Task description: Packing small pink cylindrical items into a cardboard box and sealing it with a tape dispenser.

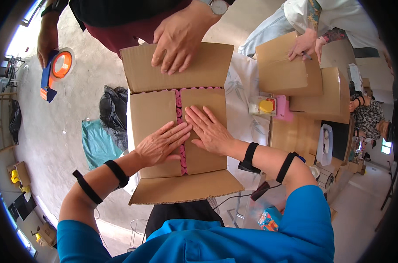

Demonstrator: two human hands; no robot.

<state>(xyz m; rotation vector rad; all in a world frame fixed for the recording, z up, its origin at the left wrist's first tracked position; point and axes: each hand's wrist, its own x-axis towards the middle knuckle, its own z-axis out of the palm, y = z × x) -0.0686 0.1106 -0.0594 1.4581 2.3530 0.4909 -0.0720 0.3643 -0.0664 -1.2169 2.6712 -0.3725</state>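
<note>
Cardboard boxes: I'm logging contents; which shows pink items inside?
The central box: pink items show between its flaps; the boxes at right show none.

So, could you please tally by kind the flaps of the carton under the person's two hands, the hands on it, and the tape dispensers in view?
Carton flaps: 4
Person's left hand and right hand: 2
Co-worker's hand: 1
Hand-held tape dispenser: 1
Total: 8

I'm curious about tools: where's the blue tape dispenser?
The tape dispenser is in the head view's upper left, in a co-worker's hand, left of the open box.
</note>
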